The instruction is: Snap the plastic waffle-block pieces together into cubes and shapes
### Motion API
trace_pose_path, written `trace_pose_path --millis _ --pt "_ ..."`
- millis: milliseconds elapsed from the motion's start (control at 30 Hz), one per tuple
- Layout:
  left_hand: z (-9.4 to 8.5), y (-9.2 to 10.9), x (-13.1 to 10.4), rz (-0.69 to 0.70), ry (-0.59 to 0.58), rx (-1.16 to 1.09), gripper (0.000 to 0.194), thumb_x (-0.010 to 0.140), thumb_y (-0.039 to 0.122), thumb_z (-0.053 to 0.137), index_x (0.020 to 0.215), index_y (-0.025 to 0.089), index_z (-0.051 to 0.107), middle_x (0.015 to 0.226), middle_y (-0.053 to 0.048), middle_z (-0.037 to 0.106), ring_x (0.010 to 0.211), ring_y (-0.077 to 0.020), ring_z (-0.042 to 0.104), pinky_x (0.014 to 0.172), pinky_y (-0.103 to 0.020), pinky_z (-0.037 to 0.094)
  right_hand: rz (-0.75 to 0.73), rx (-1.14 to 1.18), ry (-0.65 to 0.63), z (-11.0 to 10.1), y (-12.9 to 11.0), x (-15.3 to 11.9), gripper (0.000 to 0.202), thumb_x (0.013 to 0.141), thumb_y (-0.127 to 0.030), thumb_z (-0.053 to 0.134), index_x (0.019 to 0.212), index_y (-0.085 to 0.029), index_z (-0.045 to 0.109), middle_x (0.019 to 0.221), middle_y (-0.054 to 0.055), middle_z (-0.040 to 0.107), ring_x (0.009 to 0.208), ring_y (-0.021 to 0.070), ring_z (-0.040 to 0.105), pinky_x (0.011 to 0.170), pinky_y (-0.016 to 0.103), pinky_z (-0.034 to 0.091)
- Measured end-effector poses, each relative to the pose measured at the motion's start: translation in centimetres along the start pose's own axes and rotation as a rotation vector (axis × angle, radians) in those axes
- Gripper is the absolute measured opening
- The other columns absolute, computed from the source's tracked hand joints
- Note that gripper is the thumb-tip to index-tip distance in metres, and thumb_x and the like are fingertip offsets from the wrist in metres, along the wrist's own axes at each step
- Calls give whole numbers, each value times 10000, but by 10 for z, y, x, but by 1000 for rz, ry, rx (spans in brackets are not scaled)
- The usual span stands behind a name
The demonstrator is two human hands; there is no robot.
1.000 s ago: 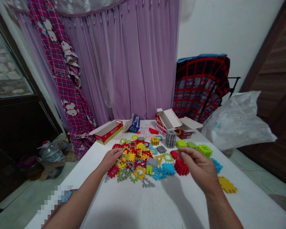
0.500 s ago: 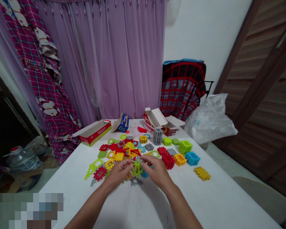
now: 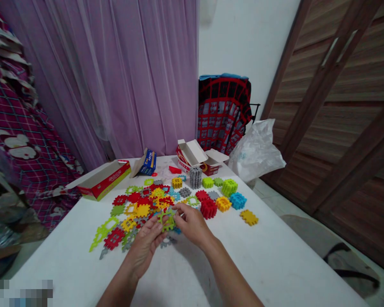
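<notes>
Between my two hands is a lime-green window-like plastic piece (image 3: 167,221), raised over the table's near middle. My left hand (image 3: 149,236) grips its left side between thumb and fingers. On the other side, my right hand (image 3: 190,222) has its fingers closed at the piece's right edge. A loose pile of red, yellow, green, blue and grey toothed pieces spreads behind and left, including a red window piece (image 3: 114,238). To the right stand a red stack (image 3: 208,209), a yellow stack (image 3: 223,204), a blue stack (image 3: 237,200) and a green stack (image 3: 229,187).
Farther back on the white table (image 3: 243,264) are a tall grey stack (image 3: 195,178), an open red-green box (image 3: 107,181), a blue box (image 3: 149,162) and an open red box (image 3: 192,155). A plastic bag (image 3: 257,151) hangs by the right edge. A flat mustard piece (image 3: 249,217) lies rightward.
The view has turned to the right, so the table's things appear farther left. My left hand has turned more palm-up under the green piece, which both hands still hold.
</notes>
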State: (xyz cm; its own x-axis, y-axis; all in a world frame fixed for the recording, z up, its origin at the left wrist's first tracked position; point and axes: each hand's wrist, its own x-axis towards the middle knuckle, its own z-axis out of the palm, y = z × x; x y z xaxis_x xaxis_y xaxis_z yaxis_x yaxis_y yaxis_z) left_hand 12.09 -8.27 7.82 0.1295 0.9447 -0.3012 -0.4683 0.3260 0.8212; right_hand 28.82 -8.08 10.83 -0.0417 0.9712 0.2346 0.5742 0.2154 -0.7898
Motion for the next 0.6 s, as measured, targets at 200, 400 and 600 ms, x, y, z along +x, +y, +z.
trace_pose_path --millis 200,400,600 --pt "0 -15 4 -19 37 77 484 563 241 893 972 175 642 1015 -59 764 637 -103 695 566 -192 559 36 15 -69 3 11 1 303 797 -173 541 1071 -198 668 770 -15 685 603 118 579 590 217 412" --pt "-7 -19 8 53 78 135 510 493 384 896 881 171 643 866 -30 765 573 -95 660 555 -208 539 36 -68 -118 2 16 0 227 783 -223 566 967 -205 697 740 -18 687 606 122 564 573 218 374" --pt "-10 -18 7 85 98 173 526 503 446 867 883 171 629 836 -35 757 593 -109 657 575 -229 527 26 -60 -148 4 10 0 152 806 -265 549 773 -199 683 687 -29 662 602 114 539 565 214 351"
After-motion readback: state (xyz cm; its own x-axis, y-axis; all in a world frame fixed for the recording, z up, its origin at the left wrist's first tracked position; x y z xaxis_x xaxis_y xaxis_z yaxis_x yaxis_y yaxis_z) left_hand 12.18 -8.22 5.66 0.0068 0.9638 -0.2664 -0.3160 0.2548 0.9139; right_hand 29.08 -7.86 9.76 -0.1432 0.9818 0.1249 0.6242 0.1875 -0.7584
